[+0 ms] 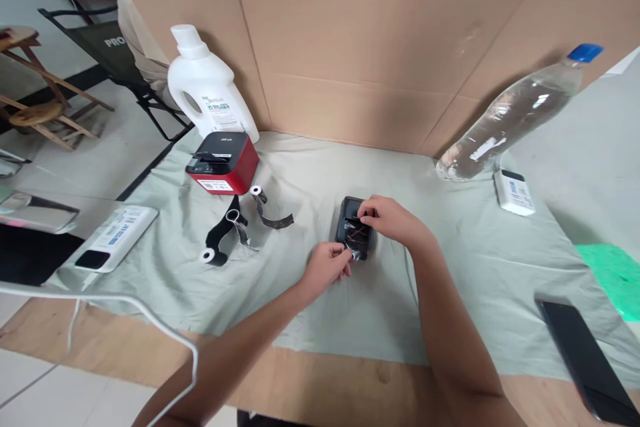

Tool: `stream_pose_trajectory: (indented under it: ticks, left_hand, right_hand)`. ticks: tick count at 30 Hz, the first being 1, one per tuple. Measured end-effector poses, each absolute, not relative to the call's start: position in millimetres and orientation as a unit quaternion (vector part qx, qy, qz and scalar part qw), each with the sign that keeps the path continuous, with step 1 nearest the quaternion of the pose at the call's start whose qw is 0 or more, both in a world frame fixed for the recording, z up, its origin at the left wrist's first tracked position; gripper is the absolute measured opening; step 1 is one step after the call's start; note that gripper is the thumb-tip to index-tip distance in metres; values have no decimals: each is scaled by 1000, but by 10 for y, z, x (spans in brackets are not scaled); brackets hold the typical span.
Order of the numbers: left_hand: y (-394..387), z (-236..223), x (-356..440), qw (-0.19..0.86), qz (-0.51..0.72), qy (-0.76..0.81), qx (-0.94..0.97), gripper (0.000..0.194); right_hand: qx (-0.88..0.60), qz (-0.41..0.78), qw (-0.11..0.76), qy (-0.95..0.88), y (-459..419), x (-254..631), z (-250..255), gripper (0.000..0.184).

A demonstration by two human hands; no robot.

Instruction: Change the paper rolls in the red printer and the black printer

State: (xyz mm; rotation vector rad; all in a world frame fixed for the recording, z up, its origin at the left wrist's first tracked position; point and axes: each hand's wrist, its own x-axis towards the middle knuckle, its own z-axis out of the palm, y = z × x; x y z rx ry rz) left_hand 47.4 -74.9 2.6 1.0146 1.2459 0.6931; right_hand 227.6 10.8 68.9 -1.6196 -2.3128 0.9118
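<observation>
A small black device, perhaps a portable printer, lies on the grey-green cloth with a shiny black film across its top. My left hand is at its lower left corner, thumb and fingers pinched on the film's near end. My right hand reaches in from the right, its fingers closed on a dark flap or film edge near the device's far end. Which part the right fingertips grip is hard to make out. To the left lie black ribbon strips with white-cored rolls.
A red-and-black printer and a white detergent bottle stand at back left. A water bottle leans on the cardboard wall. White devices lie at both sides. A phone rests at right; a white cable crosses lower left.
</observation>
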Motion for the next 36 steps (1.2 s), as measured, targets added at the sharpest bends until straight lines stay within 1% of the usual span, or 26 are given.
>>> stream_pose_trajectory:
  ticks: [2,4,6,9,12,14,16,17,19,21,22,25,27,29,31,34,36]
  left_hand:
    - [-749,17,475,642,301,547,446,31]
    - [-746,-1,476,642,301,544,448,31]
    - [-742,-25,477,642,305,540,450,32]
    - [-741,-75,480,638,312,536,457,33]
    - [-768,-139,479,618,313,534,485,34]
    - [-806,-176,472,575,311,532,538,35]
    - [-853,-198,463,500,294,518,629,33]
    - [-877,-204,460,453,277,500,684,31]
    - [-925,-213,460,360,240,438,788,24]
    - [-971,-228,470,284,208,358,865,24]
    - [-993,-241,478,255,191,321,892,29]
    - [-1044,-296,504,195,136,263,935,55]
    - [-1060,-329,513,176,106,250,946,62]
    - [-1062,-346,515,167,88,247,951,63]
    - [-1057,-345,512,163,79,248,952,63]
    - [-1050,-326,510,158,75,250,952,63]
    - [-1050,-312,513,155,72,251,953,63]
  right_hand:
    - [-590,264,89,-758,105,2202,665,5]
    - [-641,253,91,-719,133,2144,615,16]
    - [-673,286,90,-676,170,2117,559,26]
    - [-682,327,97,-647,195,2115,495,32]
    - [-686,308,110,-650,151,2080,450,38]
    - [-690,296,110,-652,87,1994,410,53]
    - [-695,277,116,-653,8,1855,360,76]
    - [-699,260,125,-654,-32,1773,336,85]
    - [-705,216,149,-659,-109,1617,306,93]
    - [-702,187,159,-668,-179,1524,314,92]
    - [-698,183,162,-673,-209,1523,333,90]
    - [-676,188,196,-685,-258,1792,402,78]
    - [-648,192,240,-697,-240,2219,414,70]
    - [-631,183,283,-698,-190,2793,378,65]
    - [-667,155,298,-665,-137,3409,310,62]
    - [-746,80,297,-591,-87,4167,221,66]
    - [-787,50,281,-547,-60,4464,209,68]
